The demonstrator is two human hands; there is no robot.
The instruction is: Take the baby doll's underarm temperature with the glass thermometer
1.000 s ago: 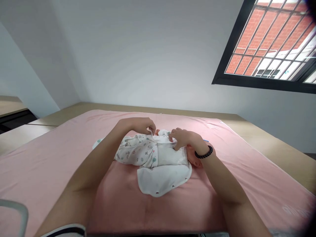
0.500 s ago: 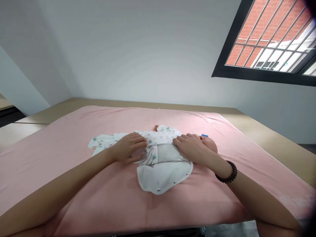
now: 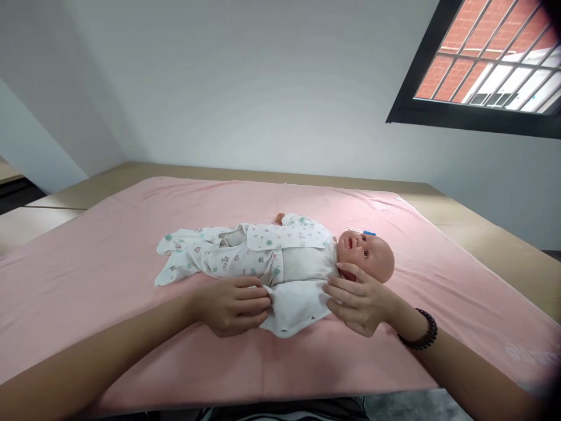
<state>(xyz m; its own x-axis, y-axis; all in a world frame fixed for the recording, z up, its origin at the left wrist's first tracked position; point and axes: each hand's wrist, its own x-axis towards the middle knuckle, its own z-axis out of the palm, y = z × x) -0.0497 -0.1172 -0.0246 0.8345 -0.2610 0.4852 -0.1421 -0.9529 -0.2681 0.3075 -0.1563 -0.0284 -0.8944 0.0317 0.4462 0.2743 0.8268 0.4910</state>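
A baby doll (image 3: 371,260) lies on its back, head to the right, in a white printed top (image 3: 289,237) and matching pants (image 3: 205,257). The top's far panel lies across the chest; its near flap (image 3: 293,307) is spread towards me, inner side up. My left hand (image 3: 239,305) is closed, fingertips pinching the left edge of this flap by the doll's waist. At the flap's right edge, close to the doll's neck, is my right hand (image 3: 357,298), its fingers bent and apart, fingertips at the cloth. Its thumb is hidden.
A pink blanket (image 3: 118,228) covers most of the wooden table (image 3: 468,225). Behind the doll's head lies a thin clear item with a blue end (image 3: 369,233). A wall stands behind the table, with a barred window (image 3: 486,64) at upper right.
Both hands have moved from the far panel down towards me to the near flap. The far panel now lies released on the chest, and the doll's face and pants show more fully.
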